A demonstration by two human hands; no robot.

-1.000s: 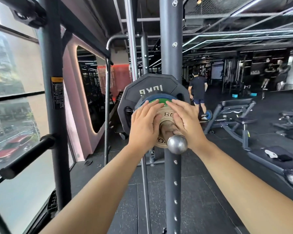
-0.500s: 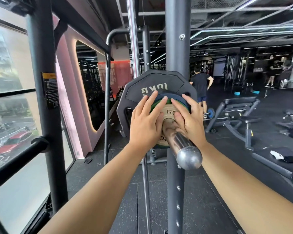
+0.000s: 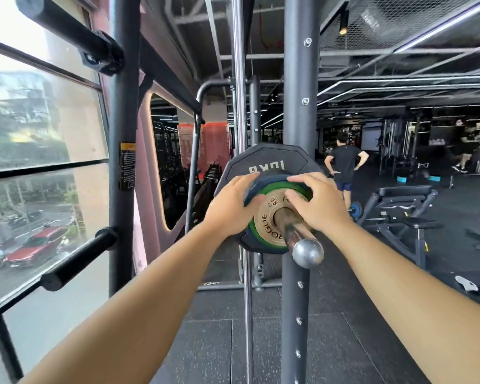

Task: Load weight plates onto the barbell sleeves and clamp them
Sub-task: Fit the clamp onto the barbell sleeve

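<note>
The barbell sleeve [image 3: 295, 235] runs across the front of the rack upright [image 3: 301, 79]. Its long axis points out of the rack toward the person, the rounded steel end tipped slightly down and to the right of the post. Three plates are stacked on it against the upright: a black 10 kg plate [image 3: 266, 162] innermost, a blue plate [image 3: 272, 179], then a green plate [image 3: 275, 189] with a gold hub. The left hand [image 3: 230, 206] presses the blue plate's left rim and the right hand [image 3: 319, 206] lies on the upper right of the plate faces. Both have fingers spread flat and grasp nothing.
</note>
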